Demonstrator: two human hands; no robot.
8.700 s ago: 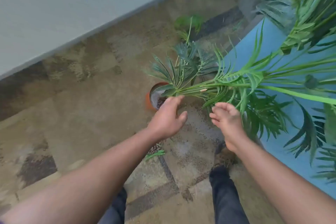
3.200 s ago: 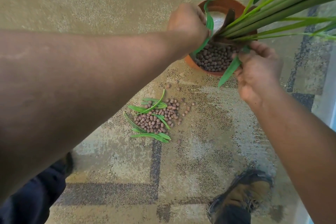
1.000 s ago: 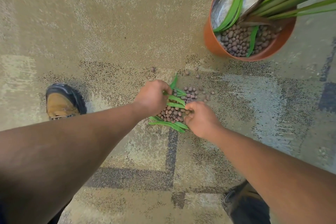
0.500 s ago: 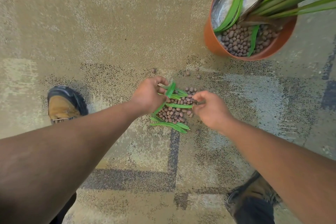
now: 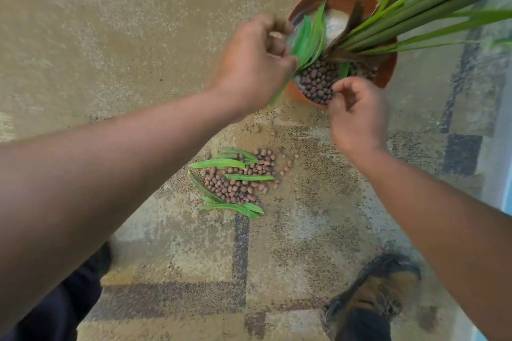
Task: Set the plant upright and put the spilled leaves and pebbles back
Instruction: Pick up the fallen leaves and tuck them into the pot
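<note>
The orange pot [image 5: 388, 75] stands upright on the carpet at the upper right, with the plant's green stems [image 5: 415, 8] leaning out to the right and brown pebbles inside. My left hand [image 5: 252, 63] is at the pot's left rim, closed on a few green leaves [image 5: 304, 39] that reach into the pot. My right hand [image 5: 357, 116] hovers at the pot's near rim with its fingers curled; what it holds is hidden. A pile of spilled pebbles [image 5: 238, 183] and several loose leaves [image 5: 219, 164] lie on the carpet below the hands.
Patterned beige carpet [image 5: 110, 36] covers the floor. My brown shoe [image 5: 374, 293] is at the bottom right and a dark trouser leg [image 5: 55, 313] at the bottom left. A pale blue surface [image 5: 505, 147] runs along the right edge.
Both hands have risen from the spilled pile to the pot. My left hand carried leaves up to the rim. Fewer leaves lie on the pile.
</note>
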